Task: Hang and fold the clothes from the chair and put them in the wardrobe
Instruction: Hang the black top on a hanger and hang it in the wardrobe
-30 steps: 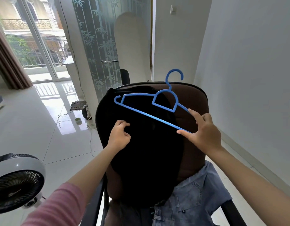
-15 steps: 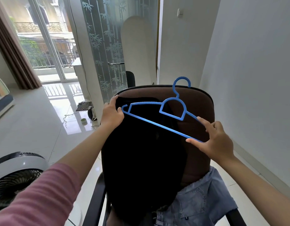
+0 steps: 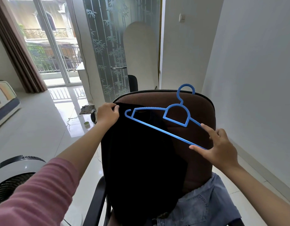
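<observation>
A grey fan [image 3: 15,178] is cut off at my lower left. My left hand [image 3: 107,114] pinches the top edge of the black garment [image 3: 141,160] draped over the brown chair [image 3: 201,111]; its folds are too dark to read. The blue hanger [image 3: 159,126] slants down toward the right with its hook up, and my right hand [image 3: 218,146] pinches its end between thumb and fingers. Denim jeans [image 3: 204,207] lie on the seat, partly hidden.
</observation>
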The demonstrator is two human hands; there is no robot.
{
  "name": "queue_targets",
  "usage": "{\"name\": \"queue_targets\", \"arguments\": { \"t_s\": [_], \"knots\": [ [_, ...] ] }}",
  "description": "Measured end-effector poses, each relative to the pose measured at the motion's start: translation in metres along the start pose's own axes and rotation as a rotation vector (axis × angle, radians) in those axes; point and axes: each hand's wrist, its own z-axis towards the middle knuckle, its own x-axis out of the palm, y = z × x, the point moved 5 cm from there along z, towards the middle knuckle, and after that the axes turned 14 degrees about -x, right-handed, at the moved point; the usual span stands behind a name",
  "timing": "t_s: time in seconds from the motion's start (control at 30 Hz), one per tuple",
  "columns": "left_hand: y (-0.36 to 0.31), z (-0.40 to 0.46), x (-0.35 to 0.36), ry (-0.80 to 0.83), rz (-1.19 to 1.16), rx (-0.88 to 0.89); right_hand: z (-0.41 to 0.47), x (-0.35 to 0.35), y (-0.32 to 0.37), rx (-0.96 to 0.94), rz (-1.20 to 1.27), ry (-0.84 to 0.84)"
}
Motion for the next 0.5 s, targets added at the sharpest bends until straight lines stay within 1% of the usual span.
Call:
{"name": "queue_targets", "arguments": {
  "t_s": [0.1, 0.2, 0.27, 0.37, 0.5],
  "knots": [
    [0.005, 0.005, -0.007, -0.027, -0.110, -0.095, -0.003, 0.004, -0.001, -0.011, 0.012, -0.014],
    [0.012, 0.008, -0.008, 0.046, -0.305, -0.217, -0.005, 0.005, 0.002, -0.038, 0.016, -0.034],
    [0.013, 0.006, -0.008, 0.098, -0.345, -0.217, -0.007, 0.005, 0.003, -0.061, 0.010, -0.045],
    [0.012, 0.002, -0.012, 0.179, -0.341, -0.188, -0.008, 0.003, 0.007, -0.071, 0.013, -0.055],
    [0.009, -0.006, -0.023, 0.258, -0.255, -0.134, -0.008, -0.004, 0.015, -0.089, 0.045, -0.077]
  ]
}}
